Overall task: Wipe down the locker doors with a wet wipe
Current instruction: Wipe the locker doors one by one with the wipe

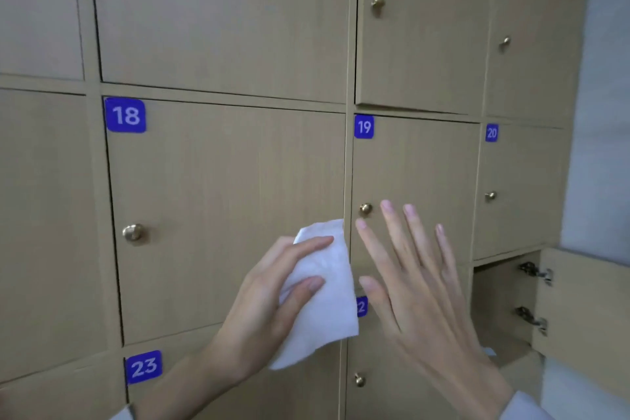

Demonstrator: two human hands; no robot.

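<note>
A wall of light wooden locker doors with blue number tags fills the view. My left hand (272, 290) holds a folded white wet wipe (324, 297) in front of the lower right corner of door 18 (211, 201). To its right, my right hand (412, 276) is spread flat with straight fingers in front of door 19 (419, 160), just below that door's brass knob (365, 209). Whether the wipe or the right palm touches the wood cannot be told.
Door 20 (518, 181) and door 23 (238, 385) are shut. At the lower right one locker door (586, 310) stands swung open, showing its metal hinges (535, 273) and the compartment inside. Each door has a brass knob; door 18's knob (133, 232) is at its left.
</note>
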